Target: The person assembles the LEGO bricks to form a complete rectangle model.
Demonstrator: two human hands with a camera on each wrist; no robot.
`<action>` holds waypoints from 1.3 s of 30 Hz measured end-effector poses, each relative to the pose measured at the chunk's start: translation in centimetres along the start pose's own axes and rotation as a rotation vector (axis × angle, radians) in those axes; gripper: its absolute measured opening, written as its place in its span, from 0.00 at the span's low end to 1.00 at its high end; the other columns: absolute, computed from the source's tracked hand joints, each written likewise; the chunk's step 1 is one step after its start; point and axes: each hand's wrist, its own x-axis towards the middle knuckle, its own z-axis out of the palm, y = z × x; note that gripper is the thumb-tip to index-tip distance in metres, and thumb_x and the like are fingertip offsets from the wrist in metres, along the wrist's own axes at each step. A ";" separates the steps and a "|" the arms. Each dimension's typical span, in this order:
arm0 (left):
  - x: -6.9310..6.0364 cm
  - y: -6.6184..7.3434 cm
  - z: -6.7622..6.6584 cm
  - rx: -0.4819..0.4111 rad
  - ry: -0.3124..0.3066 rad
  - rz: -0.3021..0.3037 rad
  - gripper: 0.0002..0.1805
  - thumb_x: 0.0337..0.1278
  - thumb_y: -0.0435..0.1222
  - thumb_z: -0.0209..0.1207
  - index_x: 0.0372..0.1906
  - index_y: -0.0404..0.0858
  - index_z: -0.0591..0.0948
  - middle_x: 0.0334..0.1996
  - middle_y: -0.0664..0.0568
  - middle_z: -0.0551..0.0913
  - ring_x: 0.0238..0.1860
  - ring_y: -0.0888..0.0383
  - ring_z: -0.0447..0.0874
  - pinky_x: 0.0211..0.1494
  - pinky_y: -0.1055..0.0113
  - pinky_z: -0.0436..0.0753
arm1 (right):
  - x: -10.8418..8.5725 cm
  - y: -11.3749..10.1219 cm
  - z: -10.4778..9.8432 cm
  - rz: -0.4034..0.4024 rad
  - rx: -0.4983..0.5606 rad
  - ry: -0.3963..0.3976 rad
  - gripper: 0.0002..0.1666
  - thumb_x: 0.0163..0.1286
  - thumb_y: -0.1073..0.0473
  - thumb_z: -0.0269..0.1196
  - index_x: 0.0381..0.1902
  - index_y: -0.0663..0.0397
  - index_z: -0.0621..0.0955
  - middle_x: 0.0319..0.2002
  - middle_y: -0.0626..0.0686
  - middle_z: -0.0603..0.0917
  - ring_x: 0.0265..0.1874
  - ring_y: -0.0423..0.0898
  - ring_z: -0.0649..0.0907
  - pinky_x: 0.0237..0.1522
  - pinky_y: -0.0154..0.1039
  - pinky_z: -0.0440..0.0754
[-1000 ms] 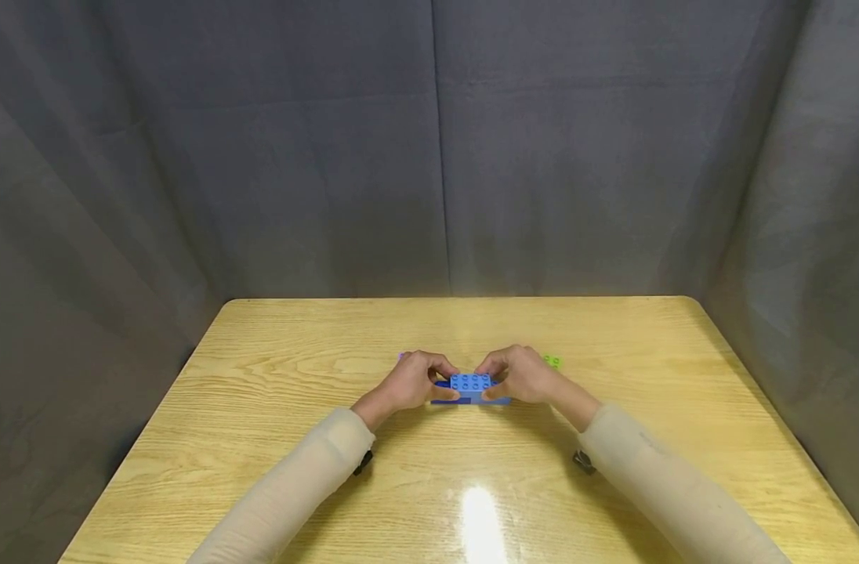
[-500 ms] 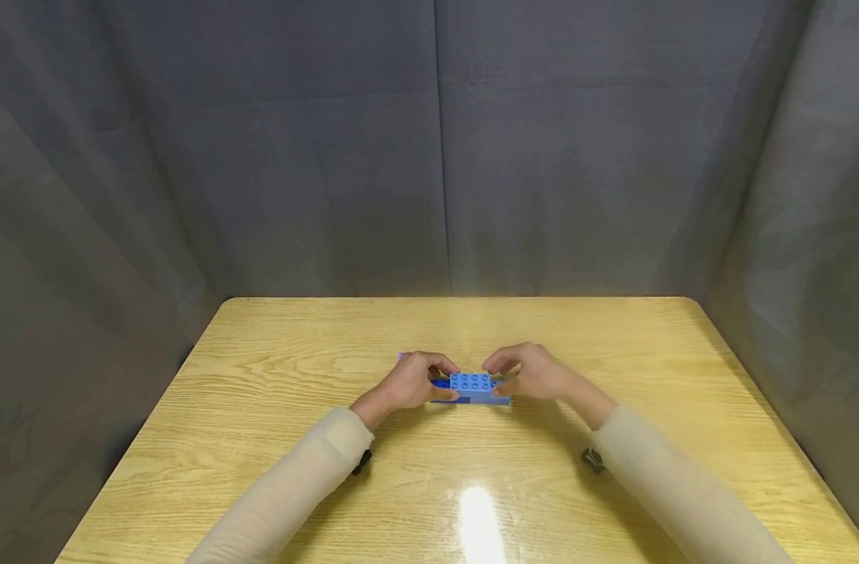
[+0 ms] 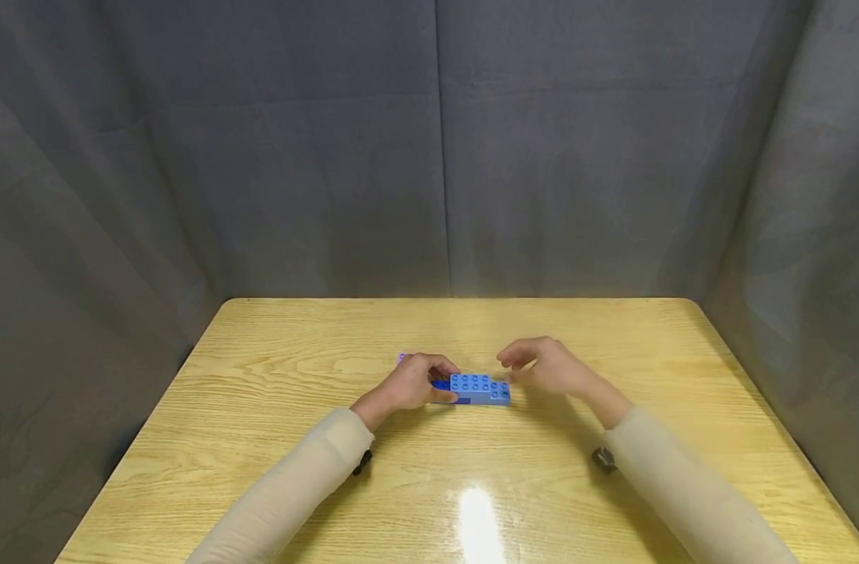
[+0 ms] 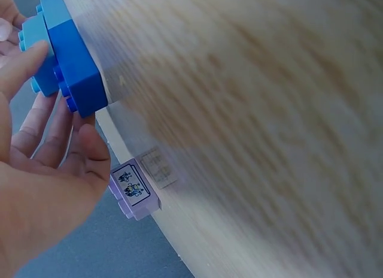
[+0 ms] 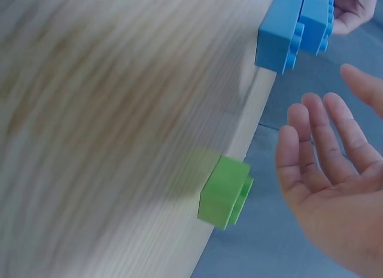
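L hand (image 3: pixel 411 382) had its grip narrow, pinching the top light-blue brick (image 3: pixel 469 383) nr its L end: thumb on the near side, fingers behind. That brick sat studs-up across a dark-blue brick (image 4: pixel 82 65) on the L & a lower light-blue brick (image 3: pixel 500 392) on the R, both flat on the table (image 3: pixel 317 337), abt mid-width. R hand (image 3: pixel 551 366) held nothing; its grip was wide, w/ a gap btwn it & the lower light-blue brick.

Around: a purple brick (image 4: pixel 134 190) w/ a printed side stood beyond the L hand, mostly blocked by it in the head view. A green brick (image 5: pixel 223 191) stood on the table off to the R; R hand hid it from the head cam, but the R wrist view showed it OK. L thumb & fingers also covered pt of the dark-blue brick.

Pose: pale sleeves (image 3: pixel 295 482) came in from the near side, both angled inward. L hand was low at the bricks, R hand over the table, palm twd the bricks, fingers loosely bent, thumb apart from them. Small black devices (image 3: pixel 603 460) showed by the wrists. Dark grey curtains (image 3: pixel 331 157) hung behind & at both sides.
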 end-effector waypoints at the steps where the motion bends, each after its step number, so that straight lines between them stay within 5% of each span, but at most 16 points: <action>1: 0.0 0.0 0.0 0.002 -0.001 0.000 0.18 0.53 0.38 0.73 0.49 0.41 0.85 0.41 0.52 0.85 0.41 0.59 0.81 0.52 0.63 0.83 | -0.1 0.1 -0.1 0.000 0.003 0.006 0.21 0.63 0.60 0.71 0.55 0.53 0.84 0.49 0.53 0.88 0.49 0.50 0.84 0.55 0.51 0.82; 39: -0.1 -0.1 0.1 0.030 0.002 0.028 0.18 0.53 0.39 0.73 0.49 0.40 0.85 0.41 0.52 0.85 0.41 0.60 0.80 0.51 0.65 0.81 | -1.7 3.9 -3.5 0.127 -0.042 0.178 0.17 0.67 0.59 0.67 0.52 0.57 0.85 0.50 0.59 0.87 0.49 0.54 0.84 0.52 0.45 0.79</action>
